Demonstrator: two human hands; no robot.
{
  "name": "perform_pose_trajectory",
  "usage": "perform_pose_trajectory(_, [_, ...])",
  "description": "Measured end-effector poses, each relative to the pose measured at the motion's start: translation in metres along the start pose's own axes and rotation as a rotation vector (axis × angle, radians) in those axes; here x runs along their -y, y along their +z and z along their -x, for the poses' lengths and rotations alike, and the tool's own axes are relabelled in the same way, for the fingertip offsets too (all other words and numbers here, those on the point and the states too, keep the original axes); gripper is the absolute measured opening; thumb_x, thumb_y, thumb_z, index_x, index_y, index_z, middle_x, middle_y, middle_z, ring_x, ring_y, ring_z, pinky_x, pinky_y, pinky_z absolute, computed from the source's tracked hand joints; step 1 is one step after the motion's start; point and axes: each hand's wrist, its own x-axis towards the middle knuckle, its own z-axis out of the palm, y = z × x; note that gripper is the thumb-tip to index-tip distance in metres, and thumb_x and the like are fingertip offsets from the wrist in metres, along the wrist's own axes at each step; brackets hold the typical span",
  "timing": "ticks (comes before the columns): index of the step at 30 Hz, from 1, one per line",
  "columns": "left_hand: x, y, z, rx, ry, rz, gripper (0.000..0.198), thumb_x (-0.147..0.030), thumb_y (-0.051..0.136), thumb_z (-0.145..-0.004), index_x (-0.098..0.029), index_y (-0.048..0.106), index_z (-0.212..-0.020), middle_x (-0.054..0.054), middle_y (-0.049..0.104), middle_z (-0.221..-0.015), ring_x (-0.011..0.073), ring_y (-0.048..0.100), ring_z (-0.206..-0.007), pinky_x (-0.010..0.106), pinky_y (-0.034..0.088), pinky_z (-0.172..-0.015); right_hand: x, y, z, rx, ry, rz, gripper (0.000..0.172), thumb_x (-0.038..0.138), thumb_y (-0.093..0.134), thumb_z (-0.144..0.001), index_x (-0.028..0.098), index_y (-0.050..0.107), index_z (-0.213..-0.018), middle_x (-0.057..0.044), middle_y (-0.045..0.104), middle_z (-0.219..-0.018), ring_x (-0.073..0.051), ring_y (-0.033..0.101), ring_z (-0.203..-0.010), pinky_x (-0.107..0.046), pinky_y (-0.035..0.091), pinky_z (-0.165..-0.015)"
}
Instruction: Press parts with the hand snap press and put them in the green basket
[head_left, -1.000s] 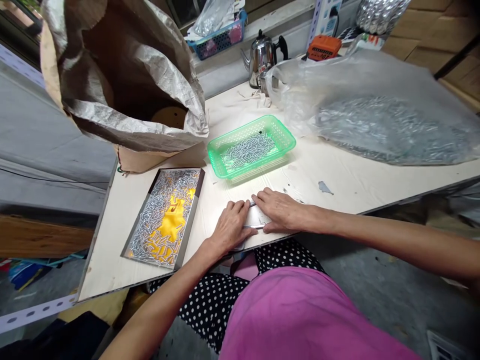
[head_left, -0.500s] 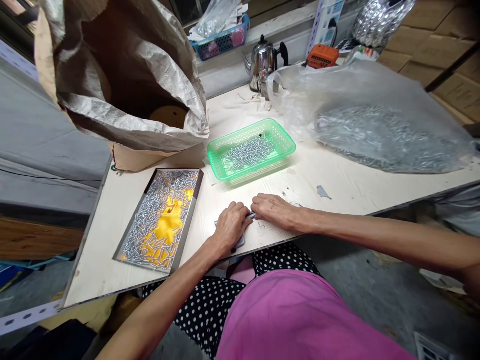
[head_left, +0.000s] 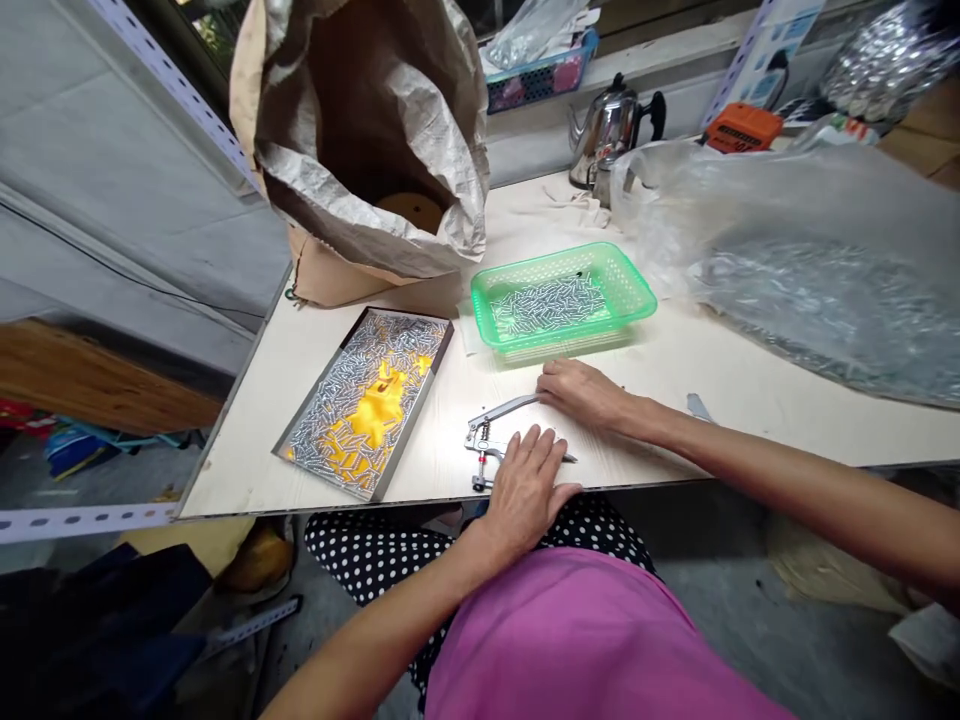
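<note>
On the table's front edge lies a metal plier-like hand tool with two long handles, a spring and a small red ring; its handles are spread apart. My left hand rests flat over the lower handle, fingers stretched out, and the handle's tip shows beyond them. My right hand has its fingers closed round the end of the raised upper handle. Left of the tool is a shallow tray of small silvery metal pins over a yellow bottom. Behind my hands sits a green plastic basket with similar pins.
A big open paper sack stands at the back left. To the right lies a clear plastic bag full of metal pieces. A steel kettle and an orange box are at the back. A grey scrap lies near my right forearm.
The tool's handles have come apart, the upper one raised in my right hand. My left hand has moved from gripping the tool to lying flat on it. The view has shifted left.
</note>
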Motion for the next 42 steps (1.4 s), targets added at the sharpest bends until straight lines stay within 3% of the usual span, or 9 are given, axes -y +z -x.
perform_pose_trajectory(6, [0.005, -0.001, -0.001, -0.016, 0.025, 0.098, 0.059, -0.052, 0.053, -0.091, -0.012, 0.047, -0.134, 0.018, 0.05, -0.142, 0.0329, 0.036, -0.14, 0.053, 0.03, -0.115, 0.033, -0.007, -0.021, -0.021, 0.028, 0.171, 0.017, 0.018, 0.053, -0.092, 0.014, 0.069, -0.09, -0.011, 0.063, -0.091, -0.023, 0.049, -0.088, -0.035, 0.034, -0.075])
perform_pose_trajectory(13, [-0.009, -0.004, 0.019, 0.053, 0.087, 0.168, 0.046, -0.048, 0.053, -0.092, -0.012, 0.061, -0.119, 0.016, 0.068, -0.112, 0.0298, 0.064, -0.108, 0.043, 0.052, -0.094, 0.108, 0.006, -0.035, 0.147, -0.564, 0.102, 0.016, 0.023, 0.059, -0.089, 0.019, 0.066, -0.076, -0.007, 0.059, -0.091, -0.022, 0.044, -0.09, -0.035, 0.031, -0.072])
perform_pose_trajectory(17, [-0.007, -0.045, 0.055, -0.146, 0.274, 0.153, 0.022, -0.03, 0.05, -0.095, -0.017, 0.064, -0.107, 0.008, 0.071, -0.1, 0.0177, 0.066, -0.094, 0.03, 0.053, -0.087, 0.109, 0.019, -0.038, 0.077, -0.658, 0.068, 0.015, 0.02, 0.057, -0.089, 0.018, 0.062, -0.076, -0.007, 0.06, -0.088, -0.021, 0.045, -0.087, -0.036, 0.033, -0.074])
perform_pose_trajectory(21, [0.049, -0.103, 0.08, -0.362, -0.169, -0.118, 0.024, -0.017, 0.043, -0.096, -0.019, 0.065, -0.105, 0.007, 0.069, -0.09, 0.0184, 0.061, -0.084, 0.032, 0.051, -0.078, 0.103, 0.028, -0.03, -0.026, -0.763, -0.058, 0.019, 0.022, 0.045, -0.097, 0.019, 0.062, -0.088, -0.004, 0.062, -0.089, -0.019, 0.049, -0.087, -0.035, 0.037, -0.078])
perform_pose_trajectory(25, [0.121, -0.133, 0.08, -0.268, -0.513, -0.353, 0.025, -0.023, 0.045, -0.097, -0.018, 0.067, -0.105, 0.008, 0.065, -0.093, 0.022, 0.056, -0.092, 0.034, 0.048, -0.082, 0.09, 0.013, -0.032, -0.3, -0.587, -0.21, 0.026, 0.02, 0.036, -0.1, 0.018, 0.062, -0.102, -0.007, 0.064, -0.092, -0.019, 0.053, -0.086, -0.034, 0.041, -0.077])
perform_pose_trajectory(32, [0.16, -0.125, 0.059, 0.072, -0.476, -0.343, 0.024, -0.02, 0.045, -0.094, -0.022, 0.069, -0.092, 0.008, 0.063, -0.091, 0.0228, 0.052, -0.096, 0.032, 0.044, -0.079, 0.051, -0.071, -0.046, -0.619, 0.153, 0.189, 0.028, 0.018, 0.044, -0.094, 0.013, 0.061, -0.116, -0.017, 0.061, -0.103, -0.03, 0.053, -0.096, -0.043, 0.041, -0.081])
perform_pose_trajectory(36, [0.165, -0.129, 0.053, 0.116, -0.433, -0.308, 0.022, -0.014, 0.045, -0.088, -0.021, 0.066, -0.085, 0.008, 0.064, -0.09, 0.0236, 0.054, -0.094, 0.034, 0.043, -0.082, 0.072, -0.056, -0.014, -0.397, 0.101, 0.15, 0.023, 0.014, 0.043, -0.094, 0.016, 0.065, -0.098, -0.011, 0.062, -0.088, -0.023, 0.054, -0.081, -0.036, 0.042, -0.072])
perform_pose_trajectory(39, [0.16, -0.134, 0.047, -0.006, -0.439, -0.197, 0.022, -0.023, 0.046, -0.088, -0.021, 0.065, -0.078, 0.007, 0.067, -0.085, 0.0246, 0.058, -0.09, 0.035, 0.045, -0.082, 0.095, -0.017, 0.015, -0.05, 0.03, -0.062, 0.012, 0.024, 0.054, -0.092, 0.017, 0.063, -0.091, -0.007, 0.061, -0.092, -0.018, 0.056, -0.078, -0.031, 0.043, -0.069])
perform_pose_trajectory(42, [0.135, -0.132, 0.038, -0.131, -0.586, 0.102, 0.024, -0.038, 0.051, -0.083, -0.021, 0.067, -0.082, 0.006, 0.07, -0.084, 0.0225, 0.063, -0.081, 0.033, 0.048, -0.076, 0.107, 0.009, 0.035, 0.062, 0.097, -0.094, 0.008, 0.022, 0.056, -0.091, 0.017, 0.06, -0.095, -0.007, 0.06, -0.099, -0.019, 0.056, -0.086, -0.031, 0.042, -0.074])
